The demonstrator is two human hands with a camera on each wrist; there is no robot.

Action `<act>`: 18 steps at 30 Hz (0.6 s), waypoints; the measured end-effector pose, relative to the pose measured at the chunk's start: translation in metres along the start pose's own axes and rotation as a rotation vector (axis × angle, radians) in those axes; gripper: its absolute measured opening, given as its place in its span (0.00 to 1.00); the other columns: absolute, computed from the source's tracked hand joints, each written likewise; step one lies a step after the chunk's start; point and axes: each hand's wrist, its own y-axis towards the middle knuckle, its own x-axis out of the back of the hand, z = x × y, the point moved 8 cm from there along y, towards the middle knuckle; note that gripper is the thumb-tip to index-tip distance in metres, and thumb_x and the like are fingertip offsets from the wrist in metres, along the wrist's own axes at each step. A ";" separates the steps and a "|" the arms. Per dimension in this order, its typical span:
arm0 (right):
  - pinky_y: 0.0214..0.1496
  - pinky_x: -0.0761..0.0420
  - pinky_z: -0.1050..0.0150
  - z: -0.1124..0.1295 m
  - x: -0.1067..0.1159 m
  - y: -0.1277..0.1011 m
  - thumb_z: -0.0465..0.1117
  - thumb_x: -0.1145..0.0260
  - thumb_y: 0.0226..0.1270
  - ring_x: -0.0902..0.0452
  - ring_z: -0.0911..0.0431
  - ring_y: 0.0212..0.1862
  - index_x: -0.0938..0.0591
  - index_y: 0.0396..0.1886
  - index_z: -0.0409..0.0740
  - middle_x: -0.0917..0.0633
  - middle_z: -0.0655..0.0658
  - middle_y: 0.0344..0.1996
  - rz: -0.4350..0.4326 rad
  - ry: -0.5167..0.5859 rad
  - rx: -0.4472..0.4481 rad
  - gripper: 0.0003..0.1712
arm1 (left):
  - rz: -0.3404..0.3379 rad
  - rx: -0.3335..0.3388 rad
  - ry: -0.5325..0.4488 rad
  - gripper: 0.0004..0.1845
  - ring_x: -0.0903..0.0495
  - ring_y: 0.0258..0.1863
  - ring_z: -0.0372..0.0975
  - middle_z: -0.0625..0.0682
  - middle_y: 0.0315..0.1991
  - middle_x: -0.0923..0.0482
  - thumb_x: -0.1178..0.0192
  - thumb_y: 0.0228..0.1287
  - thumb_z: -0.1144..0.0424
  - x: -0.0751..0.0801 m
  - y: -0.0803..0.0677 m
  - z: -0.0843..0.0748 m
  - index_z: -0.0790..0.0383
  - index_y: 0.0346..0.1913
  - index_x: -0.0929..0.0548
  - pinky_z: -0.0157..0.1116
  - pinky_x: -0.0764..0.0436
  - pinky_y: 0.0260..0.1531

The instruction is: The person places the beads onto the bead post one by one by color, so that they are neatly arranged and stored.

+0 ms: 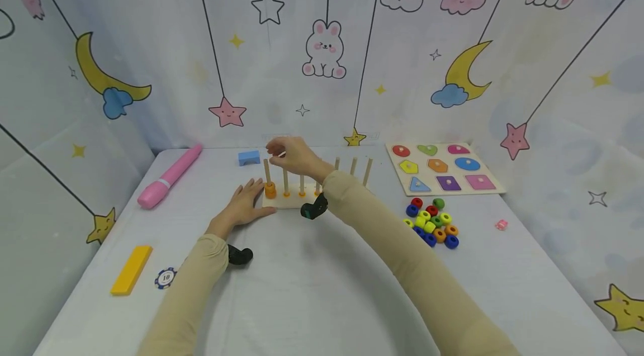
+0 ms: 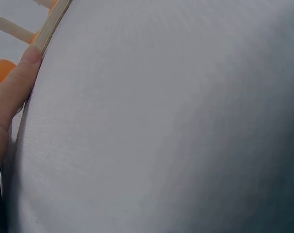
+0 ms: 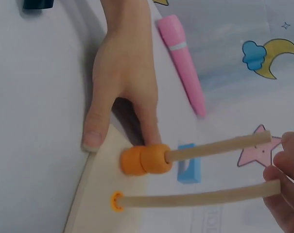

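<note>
Head view: the peg rack [image 1: 289,203] was placed just below mid-frame; its leftmost peg [image 1: 267,169] was loaded with orange beads [image 1: 270,190]. The left hand [image 1: 242,204] was laid flat at the rack's 9 o'clock, fingers spread. The right hand [image 1: 298,156] was held over the peg tops, fingers loosely bent. Loose beads [image 1: 451,229], mixed colours, were heaped between the rack's 3 and 4 o'clock.

Left wrist view: the left thumb [image 2: 16,86] was rested against the base's edge, nothing gripped. Judged good bracing; light pressure was called for, so the base wouldn't be skewed.

Right wrist view: two orange beads were seen stacked at the peg's foot; on the second peg [image 3: 195,199] only an orange ring [image 3: 116,201] was seen. Right fingertips [image 3: 286,139] were cut off at 3 o'clock, seemingly apart, close by the peg tips; no bead was seen between them. Whether a peg was touched couldn't be told. For threading, a bead was judged best pinched by its sides, hole lined up with the peg, then let drop; sideways knocks were to be avoided.
</note>
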 end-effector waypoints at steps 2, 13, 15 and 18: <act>0.48 0.23 0.73 -0.006 0.007 -0.003 0.36 0.36 0.65 0.21 0.58 0.47 0.20 0.51 0.39 0.16 0.46 0.44 -0.016 0.005 0.000 0.15 | -0.002 -0.004 -0.007 0.48 0.58 0.72 0.55 0.63 0.72 0.50 0.39 0.58 0.40 0.000 0.000 -0.001 0.69 0.71 0.43 0.55 0.62 0.69; 0.47 0.21 0.70 -0.062 0.071 -0.045 0.35 0.36 0.65 0.18 0.56 0.44 0.18 0.47 0.37 0.15 0.44 0.41 -0.157 0.037 -0.043 0.12 | -0.014 -0.020 0.003 0.48 0.57 0.72 0.56 0.64 0.72 0.50 0.38 0.58 0.41 -0.001 0.000 0.000 0.71 0.70 0.43 0.55 0.62 0.69; 0.48 0.21 0.68 -0.074 0.084 -0.055 0.37 0.37 0.66 0.19 0.56 0.44 0.18 0.47 0.38 0.15 0.44 0.42 -0.174 0.028 -0.067 0.12 | -0.019 -0.021 0.001 0.47 0.57 0.72 0.57 0.65 0.72 0.50 0.38 0.58 0.42 -0.001 -0.001 0.000 0.71 0.70 0.43 0.55 0.61 0.68; 0.49 0.20 0.63 -0.091 0.104 -0.072 0.39 0.37 0.66 0.19 0.55 0.45 0.18 0.47 0.38 0.15 0.44 0.42 -0.204 0.004 -0.107 0.13 | -0.019 -0.021 -0.001 0.47 0.57 0.72 0.56 0.64 0.72 0.50 0.38 0.58 0.42 0.000 -0.001 -0.001 0.70 0.70 0.42 0.55 0.62 0.69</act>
